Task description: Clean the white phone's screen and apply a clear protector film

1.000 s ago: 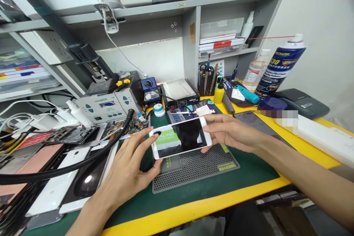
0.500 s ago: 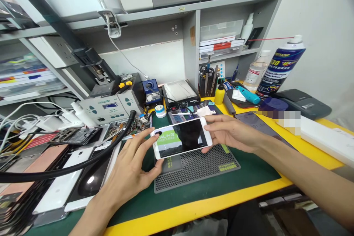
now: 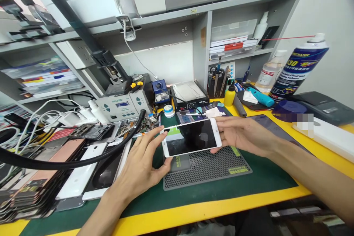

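Note:
A white-framed smartphone [image 3: 190, 138] is held sideways above the workbench, its dark glossy screen tilted toward me and showing reflections. My left hand [image 3: 146, 158] grips its left end, with the thumb at the lower corner and fingers along the upper corner. At the other end, my right hand [image 3: 243, 134] is closed around the right edge, its fingers partly behind the phone. Below the phone lies a grey mat with a honeycomb pattern [image 3: 210, 169], on a green work mat [image 3: 193, 190].
Stacked phones and phone parts [image 3: 41, 177] crowd the left, crossed by a black hose [image 3: 83, 160]. Behind stand a hot-air station [image 3: 121, 107], a small white-lidded jar [image 3: 168, 110] and a yellow bottle [image 3: 229, 96]. A spray can [image 3: 298, 66] stands at the right.
The whole view has shifted, so the bench appears farther right. Both hands still hold the phone, whose screen has tilted slightly and reflects less of the green label.

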`<state>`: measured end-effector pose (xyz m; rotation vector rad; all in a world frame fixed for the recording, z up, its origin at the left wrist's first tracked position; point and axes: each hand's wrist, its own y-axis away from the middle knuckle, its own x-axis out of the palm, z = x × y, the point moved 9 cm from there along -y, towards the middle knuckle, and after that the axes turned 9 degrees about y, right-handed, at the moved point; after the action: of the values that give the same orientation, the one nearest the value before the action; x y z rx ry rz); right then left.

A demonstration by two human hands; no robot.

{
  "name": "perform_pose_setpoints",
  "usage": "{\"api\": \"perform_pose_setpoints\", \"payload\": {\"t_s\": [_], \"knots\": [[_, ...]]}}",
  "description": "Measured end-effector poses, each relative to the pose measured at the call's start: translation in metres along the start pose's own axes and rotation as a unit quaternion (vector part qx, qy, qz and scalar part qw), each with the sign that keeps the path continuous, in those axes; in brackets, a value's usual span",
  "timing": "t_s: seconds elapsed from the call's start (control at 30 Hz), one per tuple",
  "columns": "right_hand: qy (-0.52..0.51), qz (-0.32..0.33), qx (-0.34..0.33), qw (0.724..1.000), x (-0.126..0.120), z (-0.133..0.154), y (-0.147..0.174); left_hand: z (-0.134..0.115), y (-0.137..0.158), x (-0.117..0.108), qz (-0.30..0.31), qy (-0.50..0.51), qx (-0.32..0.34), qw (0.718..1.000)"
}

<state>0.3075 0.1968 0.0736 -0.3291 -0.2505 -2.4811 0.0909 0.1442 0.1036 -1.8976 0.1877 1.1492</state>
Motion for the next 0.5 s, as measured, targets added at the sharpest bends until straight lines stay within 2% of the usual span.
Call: {"api": "perform_pose_setpoints", "payload": {"t_s": [0.33,0.5], "knots": [[-0.039,0.000,0.009,0.999,-0.003,-0.003,-0.001,-0.013,-0.001,-0.006,-0.039,-0.023,0.058,0.997],[-0.044,-0.008,0.014,0.999,-0.005,-0.005,-0.002,-0.012,0.001,-0.010,-0.053,0.001,0.050,0.997]]}}
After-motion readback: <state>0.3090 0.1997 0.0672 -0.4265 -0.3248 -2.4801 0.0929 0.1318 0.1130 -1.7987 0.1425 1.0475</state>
